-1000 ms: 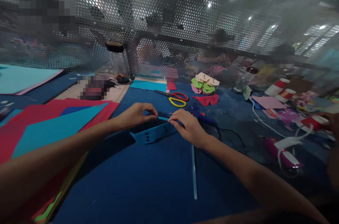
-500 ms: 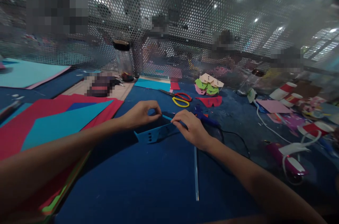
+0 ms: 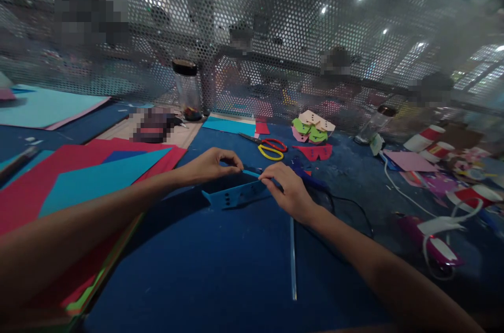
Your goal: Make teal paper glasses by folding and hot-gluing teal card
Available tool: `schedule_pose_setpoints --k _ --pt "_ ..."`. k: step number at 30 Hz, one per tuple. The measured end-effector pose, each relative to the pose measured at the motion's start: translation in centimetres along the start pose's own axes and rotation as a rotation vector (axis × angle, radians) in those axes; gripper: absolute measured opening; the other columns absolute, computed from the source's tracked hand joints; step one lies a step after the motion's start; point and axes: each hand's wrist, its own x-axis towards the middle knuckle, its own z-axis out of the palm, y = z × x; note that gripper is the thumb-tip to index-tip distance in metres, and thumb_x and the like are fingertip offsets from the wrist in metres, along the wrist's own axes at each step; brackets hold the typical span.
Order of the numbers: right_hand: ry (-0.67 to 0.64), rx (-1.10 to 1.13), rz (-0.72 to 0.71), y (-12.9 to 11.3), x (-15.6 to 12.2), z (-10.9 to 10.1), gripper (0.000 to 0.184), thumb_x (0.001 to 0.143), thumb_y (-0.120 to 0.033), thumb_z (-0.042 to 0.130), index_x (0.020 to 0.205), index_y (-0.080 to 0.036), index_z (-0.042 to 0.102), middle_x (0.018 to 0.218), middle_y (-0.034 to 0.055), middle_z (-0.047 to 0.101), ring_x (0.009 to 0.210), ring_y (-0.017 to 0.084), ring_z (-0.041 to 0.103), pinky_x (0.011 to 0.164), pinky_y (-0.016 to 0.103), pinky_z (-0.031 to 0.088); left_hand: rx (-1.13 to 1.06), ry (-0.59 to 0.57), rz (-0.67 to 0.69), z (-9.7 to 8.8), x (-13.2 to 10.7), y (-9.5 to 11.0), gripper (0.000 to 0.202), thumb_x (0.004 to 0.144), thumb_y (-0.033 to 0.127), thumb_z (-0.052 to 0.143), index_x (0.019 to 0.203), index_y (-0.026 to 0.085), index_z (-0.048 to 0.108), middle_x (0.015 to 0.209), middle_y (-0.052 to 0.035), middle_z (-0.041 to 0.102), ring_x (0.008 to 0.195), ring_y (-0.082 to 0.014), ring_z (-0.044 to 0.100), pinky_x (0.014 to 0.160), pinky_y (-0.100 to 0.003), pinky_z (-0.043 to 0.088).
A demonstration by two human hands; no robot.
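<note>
A blue paper cutout point(image 3: 236, 194) with small dark dots stands folded on the dark blue table point(image 3: 220, 270). My left hand point(image 3: 210, 165) pinches its upper left edge with closed fingertips. My right hand point(image 3: 289, 191) grips its right end, fingers curled over the paper. Both hands meet over the piece at the middle of the view.
Red and teal paper sheets point(image 3: 79, 180) lie stacked at the left. Scissors with red and yellow handles point(image 3: 268, 148), a pile of coloured cutouts point(image 3: 313, 128), a jar point(image 3: 188, 90), a glue stick rod point(image 3: 292, 257), a purple glue gun point(image 3: 431, 238) with cord and paper cups point(image 3: 423, 138) surround them. A perforated metal screen point(image 3: 275, 33) stands behind.
Both hands stay on the blue cutout, with only slight shifts of the fingers. The view has shifted a little, moving everything slightly right and down.
</note>
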Motion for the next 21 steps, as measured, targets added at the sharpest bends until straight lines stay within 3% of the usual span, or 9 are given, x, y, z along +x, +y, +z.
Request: schedule_pose_setpoints --k 9,17,21 --pt "-0.034 -0.001 -0.013 -0.17 -0.19 0.01 0.011 0.105 -0.021 0.054 0.11 -0.022 0.064 0.107 0.0078 0.069 0.106 0.021 0.065 0.09 0.038 0.049 -0.004 0.04 0.005 0.66 -0.19 0.25 0.015 0.088 0.033 0.065 0.091 0.02 0.071 0.095 -0.0037 0.076 0.093 -0.0201 0.068 0.092 -0.034 0.051" --pt "-0.043 -0.029 -0.038 -0.31 -0.22 -0.08 0.012 0.106 -0.021 0.052 0.11 -0.022 0.064 0.106 0.0081 0.07 0.105 0.022 0.065 0.089 0.038 0.049 -0.066 -0.057 -0.028 0.53 -0.17 0.09 0.022 0.09 0.039 0.063 0.098 0.022 0.075 0.097 -0.0033 0.078 0.092 -0.0201 0.07 0.086 -0.032 0.052" --pt "-0.048 -0.02 -0.056 -0.4 -0.23 -0.1 0.012 0.106 -0.02 0.053 0.111 -0.022 0.064 0.107 0.0084 0.07 0.107 0.022 0.064 0.089 0.038 0.049 -0.074 -0.087 -0.036 0.51 -0.21 0.17 0.022 0.09 0.039 0.064 0.092 0.021 0.076 0.091 -0.0023 0.077 0.087 -0.0194 0.069 0.082 -0.031 0.052"
